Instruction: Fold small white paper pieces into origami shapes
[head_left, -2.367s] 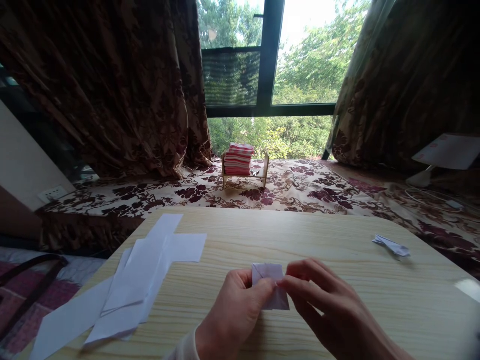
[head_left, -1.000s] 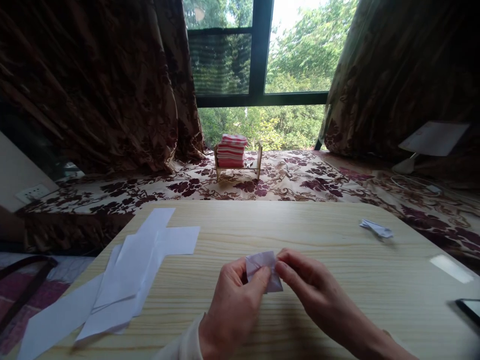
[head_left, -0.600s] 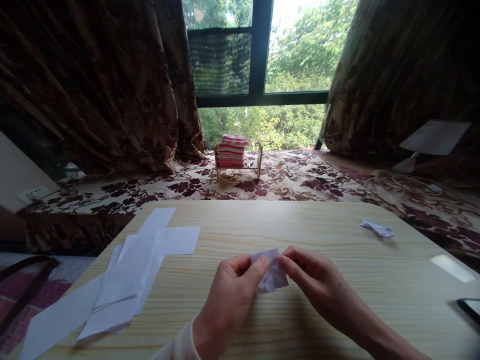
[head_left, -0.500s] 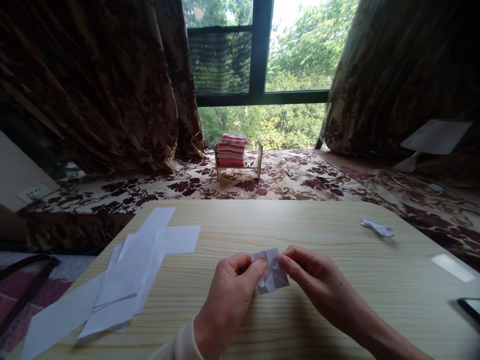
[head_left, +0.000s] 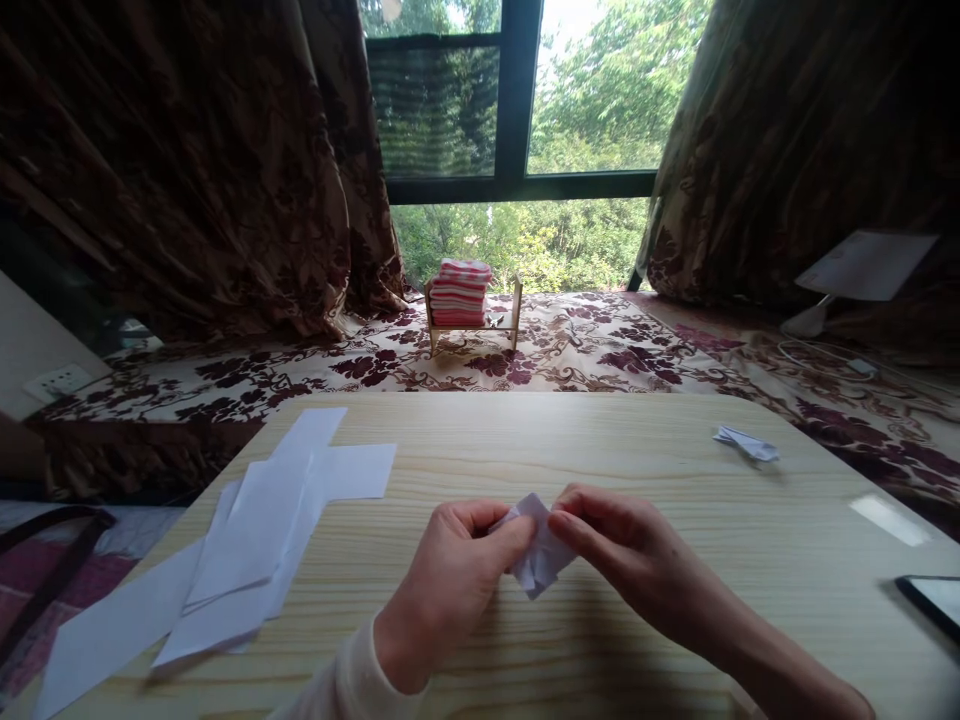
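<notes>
A small folded square of white paper [head_left: 541, 562] is held just above the wooden table [head_left: 525, 430], turned so one corner points toward me. My left hand [head_left: 466, 555] pinches its left side, thumb on top and fingers behind. At the upper right edge of the paper, my right hand [head_left: 619, 535] has thumb and forefinger pressed together. The fingers hide part of the folds. To the left lies an overlapping pile of white paper strips [head_left: 255, 530]. Toward the far right rests a narrow folded paper piece [head_left: 748, 443].
A dark-edged device [head_left: 934, 600] lies at the table's right edge. Past the table, a small wooden rack [head_left: 514, 312] holds pink-and-white striped cloths [head_left: 459, 292] on the floral window seat. A white lamp [head_left: 862, 265] stands at the right.
The folded paper has rotated in my fingers, from roughly square-on to a diamond with its corner toward me. Both hands stay close together. The view has shifted slightly.
</notes>
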